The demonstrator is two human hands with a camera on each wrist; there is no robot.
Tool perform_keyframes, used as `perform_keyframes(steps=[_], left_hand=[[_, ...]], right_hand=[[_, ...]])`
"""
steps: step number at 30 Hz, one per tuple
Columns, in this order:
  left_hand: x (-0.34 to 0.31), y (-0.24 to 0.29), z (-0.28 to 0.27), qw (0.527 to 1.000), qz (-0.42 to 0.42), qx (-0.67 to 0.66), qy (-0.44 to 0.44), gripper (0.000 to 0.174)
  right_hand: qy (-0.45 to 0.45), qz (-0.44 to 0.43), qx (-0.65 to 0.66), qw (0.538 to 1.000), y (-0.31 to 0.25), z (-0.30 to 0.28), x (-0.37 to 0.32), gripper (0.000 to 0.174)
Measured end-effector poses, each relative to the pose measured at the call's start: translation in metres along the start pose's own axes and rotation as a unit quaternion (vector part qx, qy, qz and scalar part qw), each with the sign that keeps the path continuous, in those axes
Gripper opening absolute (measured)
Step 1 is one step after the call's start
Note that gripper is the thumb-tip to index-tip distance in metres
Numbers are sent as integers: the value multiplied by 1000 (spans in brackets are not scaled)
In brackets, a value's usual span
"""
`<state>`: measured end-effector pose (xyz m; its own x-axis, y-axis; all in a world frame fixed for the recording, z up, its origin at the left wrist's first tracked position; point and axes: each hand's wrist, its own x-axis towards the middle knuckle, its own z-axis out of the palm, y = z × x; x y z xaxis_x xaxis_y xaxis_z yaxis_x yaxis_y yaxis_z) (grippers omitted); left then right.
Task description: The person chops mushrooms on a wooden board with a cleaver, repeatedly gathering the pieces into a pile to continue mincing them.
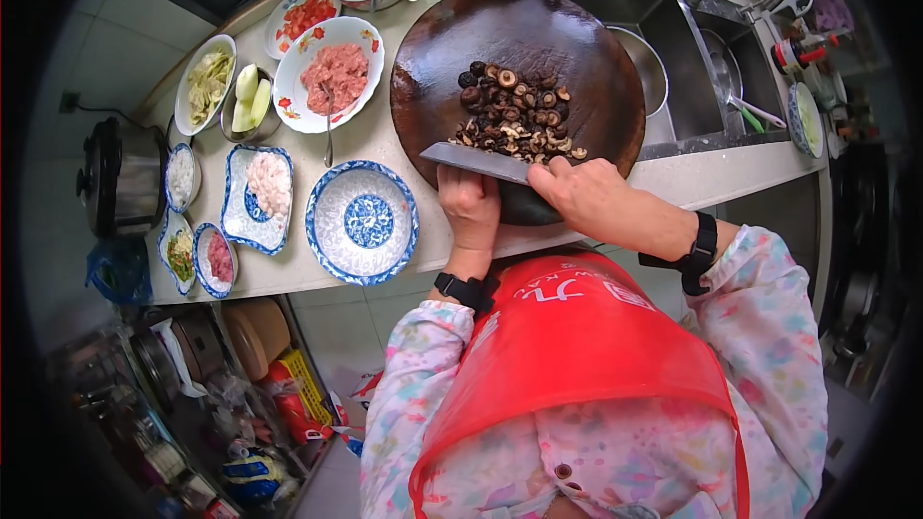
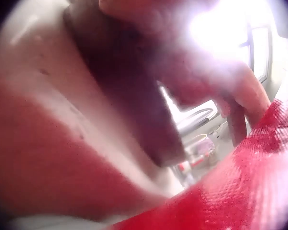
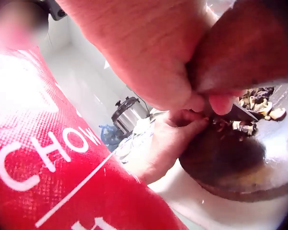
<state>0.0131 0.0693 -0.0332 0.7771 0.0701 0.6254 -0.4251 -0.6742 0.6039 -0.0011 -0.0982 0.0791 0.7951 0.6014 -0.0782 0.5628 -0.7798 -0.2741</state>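
My right hand grips a cleaver by its wooden handle. The grey blade slants over the near part of a round, dark wooden chopping board. Just on the near side of that blade is my left hand; in the right wrist view its thumb and forefinger come together at the blade. The head view hides those fingertips, and I cannot tell what they hold. Cut mushrooms lie along the far side of the blade, with whole dark mushrooms heaped behind.
To the left stand a blue-and-white bowl, a square dish of pale chopped food, and a bowl of minced meat with a spoon. Several more bowls line the counter beyond. A sink adjoins the board's right; a pressure cooker sits far left.
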Motion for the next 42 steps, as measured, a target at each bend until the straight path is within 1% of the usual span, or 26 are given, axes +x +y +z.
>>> perform_keyframes(steps=[1,2,4,6,8,9,10,12,13,17,20,22,23,25,26,28,30,35,38,40,41,42], left_hand=[[0,0,1,1000,23,1,13,12],[-1,0,2,1000,20,2,14,12],[-5,0,1,999,-22,5,-35,13],[-3,-2,2,999,-16,5,-39,13],[0,3,1,1000,-13,4,-20,11],[0,1,3,1000,-3,0,-8,10],[1,0,4,1000,-1,0,-4,10],[-2,-1,4,1000,-15,-16,-11,10],[-3,-2,2,1000,-18,-2,-25,11],[-1,-1,4,1000,-6,-13,-18,11],[-2,-1,6,1000,-11,-15,-17,11],[-1,0,4,1000,-6,-13,-20,12],[0,3,2,1000,-5,-10,-13,12],[2,3,3,1000,1,-8,-3,13],[0,0,4,1000,-3,-17,1,13],[-4,-2,2,1000,-9,-24,3,13],[-4,-1,1,999,-15,3,-35,17],[-2,-1,2,1000,6,11,-11,20],[-1,-2,1,1000,20,14,5,19],[-6,-4,-2,999,-5,8,-43,13],[-6,-3,0,999,-12,-1,-40,15],[-5,-4,0,999,-10,-2,-39,15]], right_hand=[[-7,-5,-17,1000,1,1,3,19],[-14,-10,-35,999,1,2,7,19],[-8,-5,-14,1000,-1,5,21,19],[5,1,1,1000,9,8,32,19],[17,64,84,994,19,14,29,17],[28,80,88,992,20,9,26,16],[30,79,85,993,20,6,23,16],[5,24,49,999,15,3,9,20],[-18,15,27,999,12,0,4,23],[-60,18,19,998,11,-9,5,24],[-87,27,53,994,18,-1,21,22],[-34,22,74,996,21,9,24,22],[-31,26,74,996,21,11,21,22],[38,31,93,994,21,11,15,20],[39,31,92,994,20,7,11,20],[-7,22,53,998,11,-5,1,21],[-24,15,35,999,7,-12,-3,22],[-63,9,-10,998,-1,-2,11,25],[-41,28,-21,999,-6,9,25,23],[4,31,4,999,3,14,21,23],[6,37,38,999,10,15,18,24],[8,37,37,999,11,10,14,24]])
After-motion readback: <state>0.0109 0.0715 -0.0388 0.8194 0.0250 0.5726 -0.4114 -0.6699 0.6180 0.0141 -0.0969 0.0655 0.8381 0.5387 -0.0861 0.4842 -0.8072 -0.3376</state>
